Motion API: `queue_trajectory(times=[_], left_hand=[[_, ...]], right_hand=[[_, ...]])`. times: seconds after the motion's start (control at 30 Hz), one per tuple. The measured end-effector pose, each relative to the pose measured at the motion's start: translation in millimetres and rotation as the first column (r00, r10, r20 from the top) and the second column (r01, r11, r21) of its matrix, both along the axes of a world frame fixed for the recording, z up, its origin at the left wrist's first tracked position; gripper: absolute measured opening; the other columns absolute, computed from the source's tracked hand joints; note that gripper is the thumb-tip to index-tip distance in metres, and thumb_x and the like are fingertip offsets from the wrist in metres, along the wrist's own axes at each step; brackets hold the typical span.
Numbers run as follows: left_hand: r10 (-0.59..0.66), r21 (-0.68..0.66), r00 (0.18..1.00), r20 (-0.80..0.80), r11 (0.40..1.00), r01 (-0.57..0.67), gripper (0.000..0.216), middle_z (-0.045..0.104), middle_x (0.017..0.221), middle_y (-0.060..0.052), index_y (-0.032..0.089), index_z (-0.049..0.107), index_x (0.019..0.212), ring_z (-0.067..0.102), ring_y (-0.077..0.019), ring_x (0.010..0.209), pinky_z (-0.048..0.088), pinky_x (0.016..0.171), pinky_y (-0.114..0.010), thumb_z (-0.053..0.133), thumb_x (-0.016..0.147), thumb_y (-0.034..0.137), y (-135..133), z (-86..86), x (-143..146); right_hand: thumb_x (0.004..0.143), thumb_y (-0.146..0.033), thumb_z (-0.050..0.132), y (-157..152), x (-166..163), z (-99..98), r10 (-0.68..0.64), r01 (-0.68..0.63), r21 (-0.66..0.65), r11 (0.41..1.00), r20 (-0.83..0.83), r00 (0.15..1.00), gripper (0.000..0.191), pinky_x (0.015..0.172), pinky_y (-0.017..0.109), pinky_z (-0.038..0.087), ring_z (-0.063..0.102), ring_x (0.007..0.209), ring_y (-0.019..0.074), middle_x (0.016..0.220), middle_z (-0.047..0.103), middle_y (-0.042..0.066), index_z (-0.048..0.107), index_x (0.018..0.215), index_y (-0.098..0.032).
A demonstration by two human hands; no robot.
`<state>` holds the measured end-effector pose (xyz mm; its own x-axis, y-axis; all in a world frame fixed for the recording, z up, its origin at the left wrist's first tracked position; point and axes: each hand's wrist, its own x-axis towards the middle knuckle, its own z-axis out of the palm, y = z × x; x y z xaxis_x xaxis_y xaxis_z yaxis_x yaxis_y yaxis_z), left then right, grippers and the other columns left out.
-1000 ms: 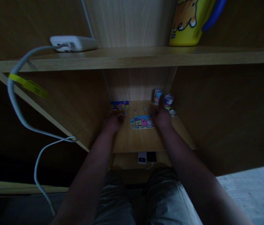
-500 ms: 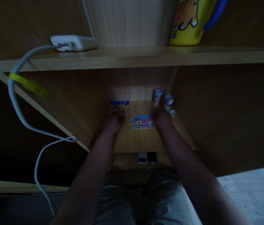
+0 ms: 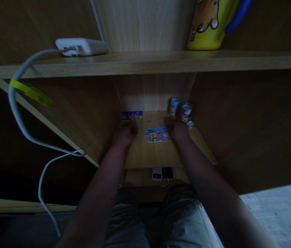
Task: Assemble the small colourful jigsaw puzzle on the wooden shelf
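Observation:
A small, colourful, partly assembled cartoon jigsaw lies on a wooden desk far below the camera. My left hand rests on the desk just left of the jigsaw, fingers curled. My right hand lies at the jigsaw's upper right corner, fingers curled down over loose pieces; whether it holds one is too dark to tell. A few loose puzzle pieces are scattered behind the jigsaw. A printed picture card lies at the back left.
Two small printed cans and a round lid stand at the back right. A shelf overhead carries a white power adapter with a cable and a yellow mug. Two small devices lie at the desk's front.
Both hands stay at the jigsaw's sides. The right hand has shifted very slightly; nothing else has moved.

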<state>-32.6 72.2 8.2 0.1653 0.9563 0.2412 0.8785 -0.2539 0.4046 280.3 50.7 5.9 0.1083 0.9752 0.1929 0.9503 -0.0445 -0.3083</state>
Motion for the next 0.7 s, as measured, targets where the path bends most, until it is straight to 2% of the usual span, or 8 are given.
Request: queue_trajectory(times=[0.2, 0.3, 0.47, 0.6, 0.7], left_hand=[[0.016, -0.032, 0.998, 0.055, 0.999, -0.015, 0.024, 0.082, 0.120, -0.014, 0.023, 0.082, 0.107, 0.071, -0.0336, 0.126, 0.053, 0.117, -0.043, 0.070, 0.099, 0.042, 2, -0.8, -1], [0.009, -0.002, 1.000, -0.026, 1.000, -0.009, 0.026, 0.081, 0.124, -0.014, 0.023, 0.081, 0.109, 0.070, -0.0331, 0.129, 0.052, 0.119, -0.044, 0.066, 0.102, 0.043, 2, -1.3, -1], [0.058, -0.016, 0.990, -0.127, 0.998, -0.060, 0.032, 0.081, 0.128, -0.014, 0.021, 0.080, 0.122, 0.072, -0.0317, 0.128, 0.054, 0.117, -0.044, 0.059, 0.108, 0.040, 1, -1.4, 2], [0.042, -0.004, 0.990, -0.137, 0.999, -0.043, 0.029, 0.081, 0.130, -0.014, 0.021, 0.081, 0.120, 0.071, -0.0314, 0.131, 0.054, 0.118, -0.042, 0.061, 0.107, 0.039, 0, 0.2, 3], [0.034, 0.009, 0.993, -0.115, 0.999, -0.033, 0.027, 0.082, 0.128, -0.012, 0.023, 0.082, 0.118, 0.070, -0.0311, 0.132, 0.054, 0.119, -0.042, 0.064, 0.106, 0.038, 0, 1.2, 2]], right_hand=[[0.111, -0.036, 0.053, -4, -2, 2.5, -0.022, 0.024, -0.040, 0.999, 0.041, 0.999, 0.040, 0.104, 0.037, 0.055, 0.075, 0.121, 0.0282, 0.135, 0.079, 0.015, 0.085, 0.134, -0.028], [0.111, -0.041, 0.055, -5, -5, 6.6, -0.071, 0.076, -0.071, 0.995, 0.062, 0.996, 0.040, 0.101, 0.037, 0.056, 0.076, 0.121, 0.0291, 0.135, 0.080, 0.016, 0.084, 0.134, -0.026], [0.112, -0.044, 0.056, -6, -8, 11.9, -0.117, 0.124, -0.122, 0.985, 0.059, 0.991, 0.045, 0.100, 0.035, 0.057, 0.076, 0.126, 0.0316, 0.137, 0.078, 0.023, 0.081, 0.135, -0.015], [0.111, -0.040, 0.060, -4, -6, 12.1, -0.118, 0.116, -0.094, 0.989, -0.012, 0.993, 0.041, 0.101, 0.035, 0.057, 0.077, 0.125, 0.0319, 0.135, 0.079, 0.024, 0.081, 0.133, -0.012], [0.109, -0.032, 0.064, -1, -3, 9.6, -0.068, 0.070, 0.003, 0.998, -0.183, 0.981, 0.028, 0.102, 0.034, 0.057, 0.079, 0.119, 0.0287, 0.127, 0.083, 0.019, 0.082, 0.123, -0.015]])
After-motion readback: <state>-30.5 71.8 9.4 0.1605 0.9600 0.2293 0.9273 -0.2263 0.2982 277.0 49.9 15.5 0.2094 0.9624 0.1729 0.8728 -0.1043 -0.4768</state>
